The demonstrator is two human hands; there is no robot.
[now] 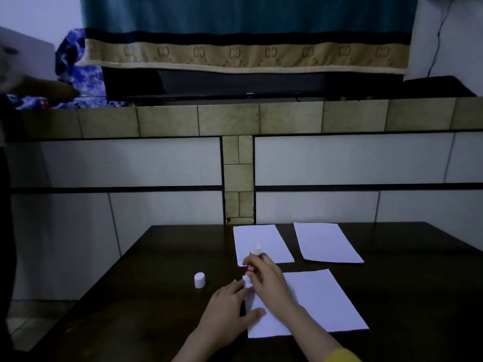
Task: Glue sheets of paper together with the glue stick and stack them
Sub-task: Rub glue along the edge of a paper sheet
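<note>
Right hand (264, 275) grips the red cylindrical glue stick (251, 267); left hand (230, 304) presses flat on smooth white paper (318, 301)

red glue stick (250, 268), white cap (199, 280), dark table (156, 296)

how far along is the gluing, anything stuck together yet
Early. Done: the cap is off and stands on the table. In hand: the right hand grips the glue stick at the near sheet's far-left corner, while the left hand holds that sheet flat. Left: two far sheets lie separate; no stack shows yet.
</note>
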